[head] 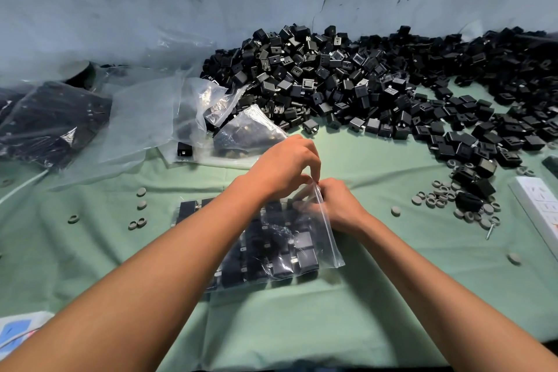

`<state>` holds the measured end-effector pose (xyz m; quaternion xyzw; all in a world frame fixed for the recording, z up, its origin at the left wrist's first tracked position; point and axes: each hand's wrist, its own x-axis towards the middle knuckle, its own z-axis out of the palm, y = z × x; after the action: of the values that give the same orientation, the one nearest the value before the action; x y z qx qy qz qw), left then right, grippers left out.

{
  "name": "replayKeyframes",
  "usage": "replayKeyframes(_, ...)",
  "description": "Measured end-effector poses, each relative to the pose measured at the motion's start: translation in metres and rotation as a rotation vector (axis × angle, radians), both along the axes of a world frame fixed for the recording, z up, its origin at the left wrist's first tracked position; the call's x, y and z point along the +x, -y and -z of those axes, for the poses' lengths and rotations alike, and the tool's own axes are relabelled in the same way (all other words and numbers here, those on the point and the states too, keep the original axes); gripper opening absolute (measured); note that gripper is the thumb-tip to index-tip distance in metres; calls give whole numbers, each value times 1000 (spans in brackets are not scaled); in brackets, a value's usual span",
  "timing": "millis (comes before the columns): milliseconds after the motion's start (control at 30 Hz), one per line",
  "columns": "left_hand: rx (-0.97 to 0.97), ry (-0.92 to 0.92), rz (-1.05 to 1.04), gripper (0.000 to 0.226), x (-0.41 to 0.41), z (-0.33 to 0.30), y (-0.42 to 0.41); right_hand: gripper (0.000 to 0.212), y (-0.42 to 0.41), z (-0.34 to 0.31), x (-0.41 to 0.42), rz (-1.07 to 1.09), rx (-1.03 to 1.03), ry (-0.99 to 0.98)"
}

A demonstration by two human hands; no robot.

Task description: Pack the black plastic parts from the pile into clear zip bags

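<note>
We have a clear zip bag [271, 248] lying flat on the green cloth-covered table [392, 281], already packed with rows of small black plastic block-shaped parts, and we are at its far corner working the seal. Our left hand [287, 166] arches over from the left, fingers curled down, thumb and forefinger pinching the top end of the zip strip. Our right hand [338, 205] sits just beside it, fingers curled onto the same strip, pinching the plastic at the corner. The two hands are touching there.

The seal looks to be just starting, we judge. To do it well, we want both tracks lined up at this corner first, then press and run the pinch steadily down the strip toward the near corner, keeping the film clear of the groove and squeezing out trapped air as we go. No part should poke into the opening.

Beyond, the big loose pile of black plastic parts [347, 78] waits against the wall, with filled bags [51, 121] stacked far left.
</note>
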<state>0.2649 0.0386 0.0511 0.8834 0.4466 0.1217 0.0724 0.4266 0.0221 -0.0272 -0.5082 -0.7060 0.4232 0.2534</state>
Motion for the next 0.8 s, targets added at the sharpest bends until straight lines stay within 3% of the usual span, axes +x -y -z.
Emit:
replayKeyframes(267, 1, 14, -14, 10, 0, 1, 1, 7, -6, -2, 11, -42, 20, 56)
replayKeyframes(400, 4, 7, -3, 9, 1, 2, 1, 23, -2, -5, 5, -102, 20, 64)
replayKeyframes(600, 11, 39, -8, 11, -1, 2, 1, 13, -5, -8, 6, -141, -34, 40)
replayKeyframes(800, 14, 28, -5, 9, 1, 3, 2, 17, -7, -8, 2, -205, -26, 56)
